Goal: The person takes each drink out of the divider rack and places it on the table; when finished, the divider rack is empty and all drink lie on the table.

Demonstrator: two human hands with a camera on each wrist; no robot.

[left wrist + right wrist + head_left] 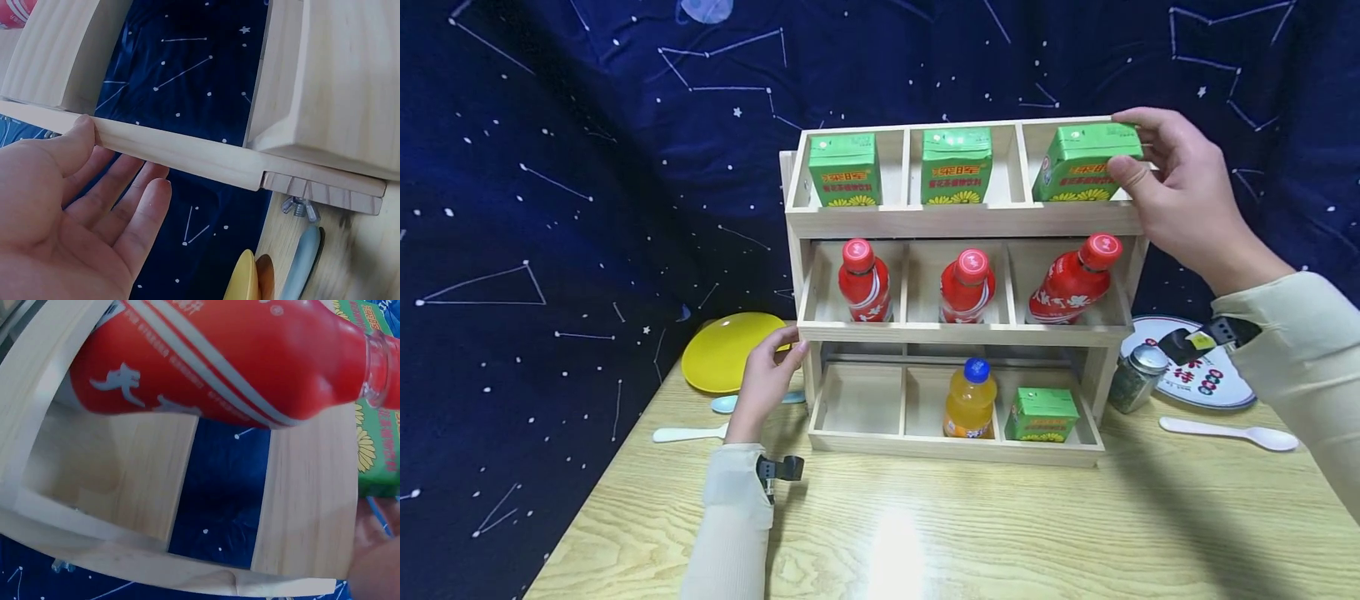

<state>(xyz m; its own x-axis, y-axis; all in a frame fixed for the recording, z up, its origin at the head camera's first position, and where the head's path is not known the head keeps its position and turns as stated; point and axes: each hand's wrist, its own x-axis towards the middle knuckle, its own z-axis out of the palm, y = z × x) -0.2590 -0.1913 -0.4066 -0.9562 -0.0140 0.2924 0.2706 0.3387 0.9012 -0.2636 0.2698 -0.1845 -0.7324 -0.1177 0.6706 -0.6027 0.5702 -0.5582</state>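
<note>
A three-tier wooden rack [962,221] stands on the table. Its top tier holds three green cartons. My right hand [1126,143] pinches the rightmost green carton [1078,167], which sits tilted in the right compartment. Three red bottles [865,282] lean in the middle tier; the right one [237,356] fills the right wrist view, with the carton [375,444] behind it. The bottom tier holds an orange bottle [970,400] and a fourth green carton [1042,414]. My left hand [771,367] rests against the rack's left side, fingers straight, thumb on a wooden rail [187,153].
A yellow plate [730,350], a white spoon [688,433] and a blue spoon [730,403] lie left of the rack. A glass jar [1137,379], a patterned plate [1206,383] and another white spoon [1228,433] lie to the right. Dark star-print cloth hangs behind.
</note>
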